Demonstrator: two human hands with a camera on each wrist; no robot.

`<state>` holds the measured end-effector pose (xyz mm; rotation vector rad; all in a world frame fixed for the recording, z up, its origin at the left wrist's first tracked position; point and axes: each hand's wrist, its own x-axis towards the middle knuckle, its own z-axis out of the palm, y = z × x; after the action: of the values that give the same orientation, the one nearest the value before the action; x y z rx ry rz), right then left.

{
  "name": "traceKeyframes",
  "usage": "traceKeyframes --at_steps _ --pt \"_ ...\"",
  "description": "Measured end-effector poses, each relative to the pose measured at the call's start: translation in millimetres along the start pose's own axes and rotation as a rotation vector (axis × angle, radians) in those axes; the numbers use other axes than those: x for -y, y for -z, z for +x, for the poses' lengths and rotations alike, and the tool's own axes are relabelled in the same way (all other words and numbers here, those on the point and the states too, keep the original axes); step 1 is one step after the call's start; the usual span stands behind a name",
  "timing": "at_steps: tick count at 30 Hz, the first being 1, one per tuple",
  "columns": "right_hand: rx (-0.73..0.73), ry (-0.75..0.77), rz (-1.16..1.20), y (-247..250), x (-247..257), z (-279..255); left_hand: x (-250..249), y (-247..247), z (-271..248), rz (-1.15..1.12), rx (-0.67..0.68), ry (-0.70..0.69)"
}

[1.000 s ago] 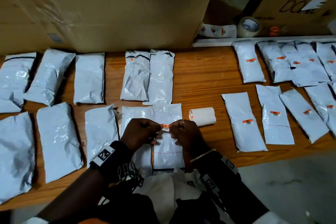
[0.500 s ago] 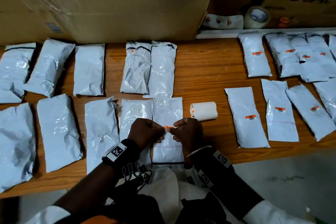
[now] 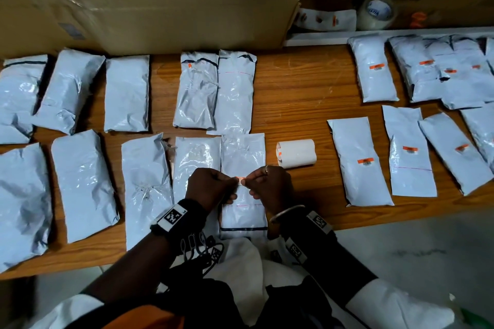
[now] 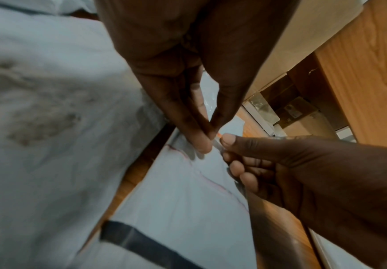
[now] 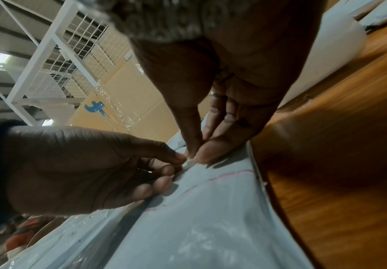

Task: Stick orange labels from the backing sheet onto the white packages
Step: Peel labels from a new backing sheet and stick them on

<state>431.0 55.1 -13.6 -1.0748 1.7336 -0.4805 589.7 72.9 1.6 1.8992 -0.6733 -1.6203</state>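
Both hands meet over a white package [image 3: 243, 211] at the table's front middle. My left hand [image 3: 213, 189] and right hand [image 3: 270, 187] each pinch an end of a small orange label [image 3: 240, 178] held just above that package. In the left wrist view the left fingertips [image 4: 201, 143] pinch the label's edge [image 4: 219, 135] against the right thumb. In the right wrist view the right fingertips [image 5: 194, 152] press toward the package [image 5: 210, 209]. The white roll of backing sheet [image 3: 296, 153] lies to the right of this package.
Unlabelled white packages [image 3: 83, 184] fill the table's left and middle. Labelled ones [image 3: 359, 163] lie at the right. A large cardboard box [image 3: 149, 0] stands behind, with a tape roll [image 3: 378, 12] on a shelf at the back right. The wooden table's front edge [image 3: 374, 219] is close to my body.
Both hands have lowered the label toward the package beneath them. The view has shifted slightly, so the table sits higher in the frame.
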Motion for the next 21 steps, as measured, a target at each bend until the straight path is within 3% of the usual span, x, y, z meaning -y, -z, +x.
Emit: traceKeyframes --at_steps 10,21 --pt "-0.142 0.231 -0.365 0 -11 -4 -4 1 0 0.079 -0.065 0.008" --pt "-0.205 0.1 -0.307 5 -18 -1 -6 10 1 0.142 -0.051 0.017"
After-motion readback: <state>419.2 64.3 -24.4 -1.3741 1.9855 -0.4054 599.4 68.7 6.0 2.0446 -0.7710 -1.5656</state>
